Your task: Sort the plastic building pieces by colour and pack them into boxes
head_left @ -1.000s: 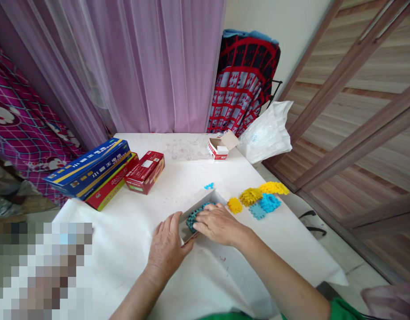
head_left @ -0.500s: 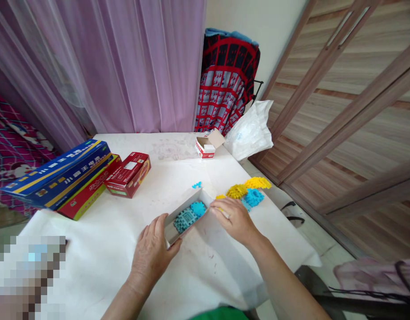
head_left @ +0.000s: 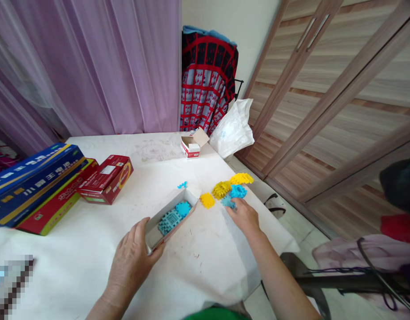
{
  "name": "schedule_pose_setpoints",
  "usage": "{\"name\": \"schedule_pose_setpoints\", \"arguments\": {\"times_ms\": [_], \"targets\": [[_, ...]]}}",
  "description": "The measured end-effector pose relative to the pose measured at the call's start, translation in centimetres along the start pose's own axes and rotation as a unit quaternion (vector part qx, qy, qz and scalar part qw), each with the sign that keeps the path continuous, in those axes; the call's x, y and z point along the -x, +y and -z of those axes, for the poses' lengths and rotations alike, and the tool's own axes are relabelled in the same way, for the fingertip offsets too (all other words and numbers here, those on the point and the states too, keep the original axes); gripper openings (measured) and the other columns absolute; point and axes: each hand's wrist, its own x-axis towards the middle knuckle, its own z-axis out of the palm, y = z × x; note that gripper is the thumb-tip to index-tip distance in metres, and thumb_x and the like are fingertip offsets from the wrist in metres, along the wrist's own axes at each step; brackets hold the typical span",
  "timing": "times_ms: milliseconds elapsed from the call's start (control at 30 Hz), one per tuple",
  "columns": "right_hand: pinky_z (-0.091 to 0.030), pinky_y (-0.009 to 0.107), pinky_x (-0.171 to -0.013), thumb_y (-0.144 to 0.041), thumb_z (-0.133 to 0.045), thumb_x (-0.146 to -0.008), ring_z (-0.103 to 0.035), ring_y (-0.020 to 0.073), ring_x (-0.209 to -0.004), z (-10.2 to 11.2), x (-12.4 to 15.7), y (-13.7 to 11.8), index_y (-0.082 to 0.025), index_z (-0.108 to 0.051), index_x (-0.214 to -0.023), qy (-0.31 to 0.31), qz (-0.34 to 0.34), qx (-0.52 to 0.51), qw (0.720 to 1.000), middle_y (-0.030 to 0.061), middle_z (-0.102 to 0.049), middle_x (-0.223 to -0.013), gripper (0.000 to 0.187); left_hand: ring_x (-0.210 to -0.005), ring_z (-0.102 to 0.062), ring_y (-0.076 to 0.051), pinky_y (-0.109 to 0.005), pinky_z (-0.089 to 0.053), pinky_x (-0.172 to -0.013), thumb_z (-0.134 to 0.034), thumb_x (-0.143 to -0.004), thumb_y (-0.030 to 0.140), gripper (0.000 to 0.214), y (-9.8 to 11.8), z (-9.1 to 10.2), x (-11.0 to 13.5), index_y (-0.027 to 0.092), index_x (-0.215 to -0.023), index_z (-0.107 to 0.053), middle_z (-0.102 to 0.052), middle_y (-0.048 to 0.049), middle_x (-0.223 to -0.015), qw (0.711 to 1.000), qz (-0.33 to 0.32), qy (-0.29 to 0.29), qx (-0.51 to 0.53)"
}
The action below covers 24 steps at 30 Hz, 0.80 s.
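Note:
My left hand [head_left: 134, 249] is wrapped round the near end of an open, narrow cardboard box [head_left: 154, 240], thumb on one side and fingers on the other. Inside lie teal interlocking plastic pieces [head_left: 169, 221] with a brighter blue one [head_left: 183, 208] on top. At the pile on the right, the fingers of my right hand [head_left: 245, 217] are closed on the edge of a dull blue toothed plastic piece [head_left: 227, 202]. Beside it are a bright blue cluster [head_left: 238, 191], a dark yellow stack [head_left: 221, 190] and a bright yellow row [head_left: 242, 178]. A flat yellow piece [head_left: 207, 200] lies by the box's far corner.
A small blue piece [head_left: 182, 185] lies beyond the box. Dark red [head_left: 106, 178], red-green [head_left: 54, 200] and long blue [head_left: 34, 178] boxes stand left. A small open carton [head_left: 190, 148] and white plastic bag [head_left: 233, 129] are at the back, near the white table's [head_left: 278, 226] right edge.
My right hand has left the box's far end and moved right to the dull blue piece, uncovering the flat yellow piece. My left hand still holds the box. The view has turned right.

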Motion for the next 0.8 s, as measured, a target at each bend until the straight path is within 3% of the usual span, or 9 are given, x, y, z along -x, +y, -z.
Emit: {"name": "schedule_pose_setpoints", "arguments": {"times_ms": [300,600,700,800], "targets": [[-0.046,0.033,-0.074,-0.045,-0.056,-0.085,-0.064,0.0236,-0.098,-0.5,0.0,-0.4,-0.023,-0.057,-0.123,-0.014,-0.036,0.026,0.999,0.0104,-0.060,-0.121,0.044,-0.098,-0.067,-0.027,-0.041,-0.055,-0.085,-0.058,-0.079,0.048,0.061,-0.6,-0.2,-0.2,0.019,-0.130,-0.042,-0.065,-0.0112,-0.112,0.998,-0.032,0.019,0.046],[-0.046,0.033,-0.073,-0.047,-0.054,-0.085,-0.066,0.0242,-0.097,-0.5,-0.3,-0.7,-0.025,-0.055,-0.127,-0.048,-0.054,0.051,0.996,0.0097,-0.064,-0.118,0.047,-0.103,-0.066,-0.028,-0.042,-0.054,-0.088,-0.063,-0.075,0.044,0.063,-0.6,-0.4,-0.2,0.020,-0.130,-0.042,-0.064,-0.0111,-0.116,0.998,-0.023,0.014,0.064],[-0.047,0.035,-0.075,-0.044,-0.057,-0.083,-0.065,0.0261,-0.097,-0.6,-0.2,-0.6,-0.022,-0.053,-0.128,-0.043,-0.059,0.016,0.997,0.0109,-0.065,-0.120,0.051,-0.106,-0.065,-0.028,-0.043,-0.054,-0.090,-0.064,-0.075,0.041,0.065,-0.5,-0.4,0.0,0.020,-0.131,-0.040,-0.063,-0.0118,-0.119,0.997,-0.025,0.014,0.065],[-0.048,0.036,-0.075,-0.046,-0.059,-0.080,-0.067,0.0240,-0.089,0.1,0.9,-1.1,-0.021,-0.053,-0.125,-0.023,-0.057,-0.088,0.994,0.0104,-0.067,-0.117,0.052,-0.107,-0.065,-0.029,-0.043,-0.054,-0.090,-0.065,-0.076,0.040,0.071,-0.5,-0.5,0.3,0.018,-0.136,-0.035,-0.062,-0.0141,-0.122,0.997,-0.032,0.022,0.067]]}}
